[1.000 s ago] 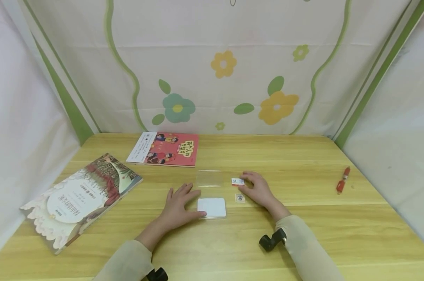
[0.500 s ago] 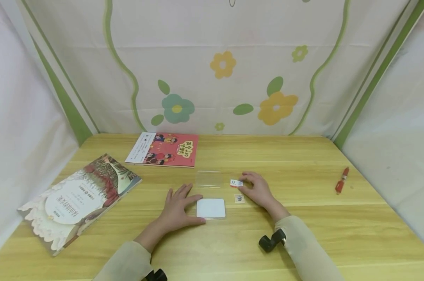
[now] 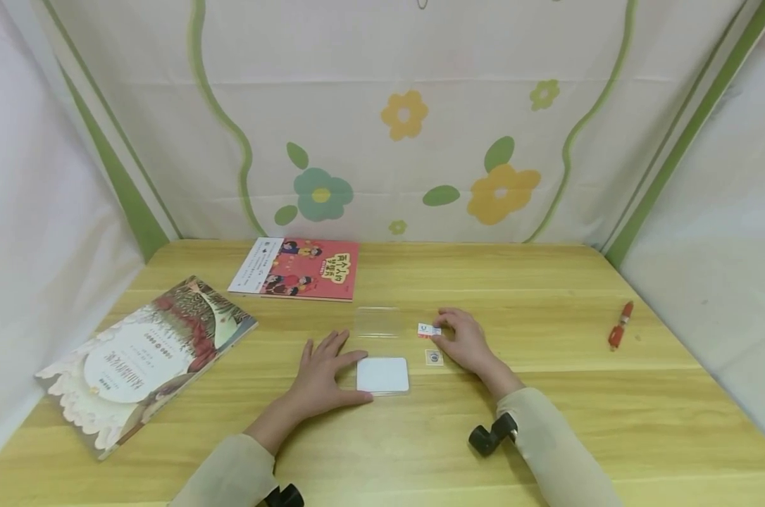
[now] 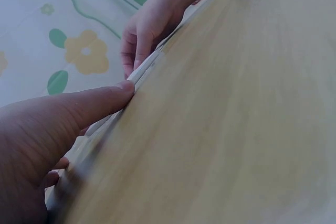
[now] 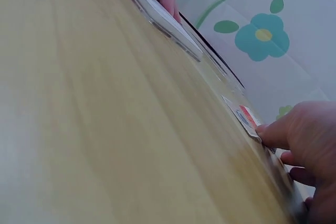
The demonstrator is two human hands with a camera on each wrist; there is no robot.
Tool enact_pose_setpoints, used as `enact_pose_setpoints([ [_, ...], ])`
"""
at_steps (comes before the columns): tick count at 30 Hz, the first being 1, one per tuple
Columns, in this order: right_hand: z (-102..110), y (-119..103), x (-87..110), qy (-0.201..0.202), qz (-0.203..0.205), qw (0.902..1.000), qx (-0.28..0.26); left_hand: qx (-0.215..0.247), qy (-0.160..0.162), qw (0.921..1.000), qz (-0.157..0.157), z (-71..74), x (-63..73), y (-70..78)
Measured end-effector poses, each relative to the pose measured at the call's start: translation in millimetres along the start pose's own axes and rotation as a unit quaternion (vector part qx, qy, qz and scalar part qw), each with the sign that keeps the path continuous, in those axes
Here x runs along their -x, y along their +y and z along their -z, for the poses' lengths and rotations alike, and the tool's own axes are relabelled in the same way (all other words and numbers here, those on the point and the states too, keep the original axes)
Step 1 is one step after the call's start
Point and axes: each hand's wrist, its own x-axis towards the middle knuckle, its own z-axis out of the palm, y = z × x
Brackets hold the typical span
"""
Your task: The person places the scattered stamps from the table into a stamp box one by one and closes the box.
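My left hand (image 3: 322,377) rests on the table with its fingers spread. Its thumb and forefinger lie at the left corners of a flat white rectangle (image 3: 382,374) with a clear plastic rim; in the left wrist view the thumb touches its edge (image 4: 144,72). With thumb and fingertips, my right hand (image 3: 468,341) pinches the right end of a small white-and-red printed card (image 3: 427,330), close over the table. A small square stamp-like piece (image 3: 434,358) with a dark picture lies just in front of it. Behind the white rectangle sits a clear plastic lid-like piece (image 3: 377,322).
A pink picture book (image 3: 313,271) lies at the back left. Nearer the left edge is a thicker illustrated book (image 3: 148,362), set at a slant. A red pen (image 3: 620,326) lies far right on the wooden table (image 3: 547,282). Flowered curtains (image 3: 357,70) enclose the table.
The left thumb has slid off the white rectangle's face to its near edge. The white-and-red card has turned a little in the right fingers; both hands otherwise stay in place.
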Motion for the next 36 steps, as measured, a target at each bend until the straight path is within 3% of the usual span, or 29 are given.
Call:
enact_pose_setpoints([
  [19,-3.1,-0.1,0.8,0.030,0.040,0.9987,0.011,-0.005,-0.004,1.0000,0.002,1.3,0.5,0.6],
  [27,-3.1,-1.1,0.1,0.021,0.039,0.9988,-0.021,-0.006,-0.005,1.0000,0.000,2.5,0.6,1.7],
  [36,-2.8,0.3,0.3,0.014,0.050,0.9985,-0.014,-0.003,-0.007,1.0000,0.002,2.0,-0.3,2.2],
])
